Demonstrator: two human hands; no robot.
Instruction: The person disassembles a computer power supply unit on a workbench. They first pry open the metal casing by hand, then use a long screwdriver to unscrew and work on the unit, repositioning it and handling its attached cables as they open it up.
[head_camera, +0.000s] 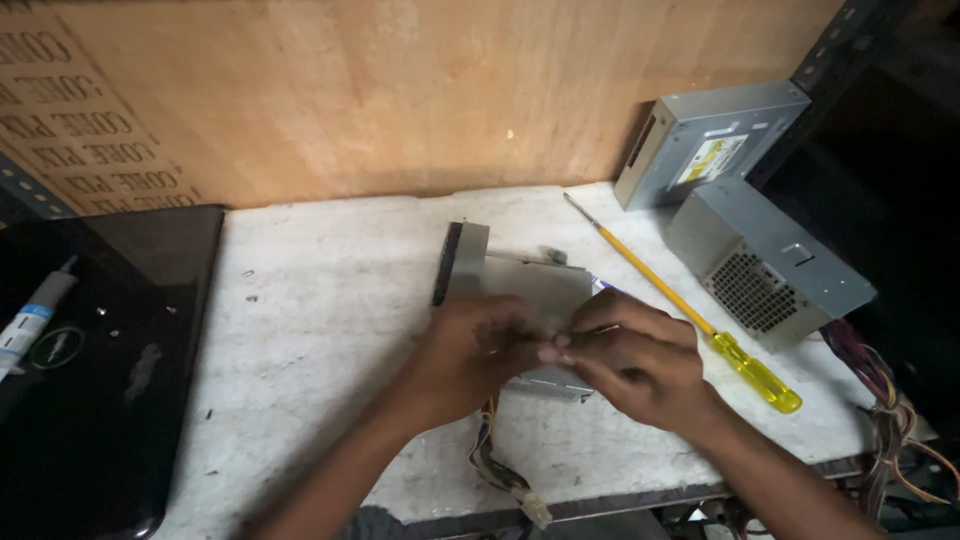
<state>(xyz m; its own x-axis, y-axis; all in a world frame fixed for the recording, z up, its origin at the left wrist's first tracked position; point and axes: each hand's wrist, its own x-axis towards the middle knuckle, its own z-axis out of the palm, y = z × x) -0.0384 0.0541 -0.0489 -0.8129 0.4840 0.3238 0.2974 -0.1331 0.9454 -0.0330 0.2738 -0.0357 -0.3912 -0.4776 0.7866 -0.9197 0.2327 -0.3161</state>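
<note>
Hands at centre frame, left hand (478, 350) and right hand (630, 355), both closed around the flat grey metal drive (520, 285) on the white bench (320, 330); trailing wires (490, 465) below could snag and tug it loose.

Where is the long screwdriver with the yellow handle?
In the head view, the yellow-handled screwdriver lies slanted on the white worktop, right of both hands, beside the grey metal power supply box.

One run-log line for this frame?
left hand: on grey drive | right hand: fingertips at drive | yellow-handled screwdriver: lying right | laptop: left
</note>
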